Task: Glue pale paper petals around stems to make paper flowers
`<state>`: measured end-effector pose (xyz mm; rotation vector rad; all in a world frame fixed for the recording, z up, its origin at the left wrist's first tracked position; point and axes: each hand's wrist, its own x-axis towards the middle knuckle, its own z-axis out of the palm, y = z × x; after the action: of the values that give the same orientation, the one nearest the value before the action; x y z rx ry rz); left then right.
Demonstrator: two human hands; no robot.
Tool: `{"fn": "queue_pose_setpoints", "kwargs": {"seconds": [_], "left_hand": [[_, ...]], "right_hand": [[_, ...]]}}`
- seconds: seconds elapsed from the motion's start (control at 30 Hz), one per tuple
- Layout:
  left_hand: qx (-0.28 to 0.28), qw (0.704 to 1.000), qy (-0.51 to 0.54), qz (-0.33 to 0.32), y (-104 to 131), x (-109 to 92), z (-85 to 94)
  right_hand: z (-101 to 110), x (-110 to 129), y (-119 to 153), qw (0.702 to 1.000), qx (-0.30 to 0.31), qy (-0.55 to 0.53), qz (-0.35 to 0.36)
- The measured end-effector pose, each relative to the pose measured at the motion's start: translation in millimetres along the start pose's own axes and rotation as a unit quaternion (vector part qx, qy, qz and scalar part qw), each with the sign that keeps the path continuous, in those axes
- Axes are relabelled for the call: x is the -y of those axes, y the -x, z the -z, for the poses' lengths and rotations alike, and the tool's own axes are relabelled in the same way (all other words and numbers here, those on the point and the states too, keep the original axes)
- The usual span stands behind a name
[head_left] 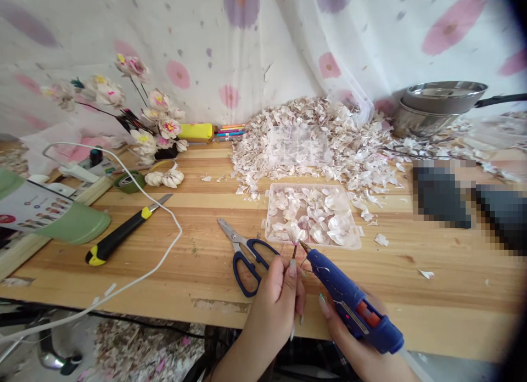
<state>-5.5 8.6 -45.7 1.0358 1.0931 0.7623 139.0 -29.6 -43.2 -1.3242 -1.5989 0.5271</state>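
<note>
My left hand (284, 294) pinches the thin dark stem of a small flower (295, 232) with pale petals, held upright at the front of the clear box. A blue hot glue gun (346, 294) is in my right hand (349, 335), its fingers wrapped around the handle, partly hidden behind the gun. The gun's metal nozzle points up and left, right at the base of the petals; I cannot tell whether it touches. Behind the flower lies a clear plastic compartment box (357, 243) holding loose white petals. Scissors (241, 250) with blue handles lie left of my left hand.
A large heap of dry petals (349, 135) lies at the back, with metal pans (444, 102) beside it. Finished-looking flowers (168, 128) stand at left. A utility knife (123, 234), green tape roll (129, 181) and white cable (179, 228) lie on the wooden table (173, 277).
</note>
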Motion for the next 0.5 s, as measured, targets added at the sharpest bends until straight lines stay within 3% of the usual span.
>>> {"fn": "queue_pose_setpoints", "kwargs": {"seconds": [0.5], "left_hand": [[-0.021,0.999,0.021,0.015,2.0,-1.8,-2.4]], "right_hand": [[0.4,0.5,2.5,0.999,-0.005,0.050,0.010]]}}
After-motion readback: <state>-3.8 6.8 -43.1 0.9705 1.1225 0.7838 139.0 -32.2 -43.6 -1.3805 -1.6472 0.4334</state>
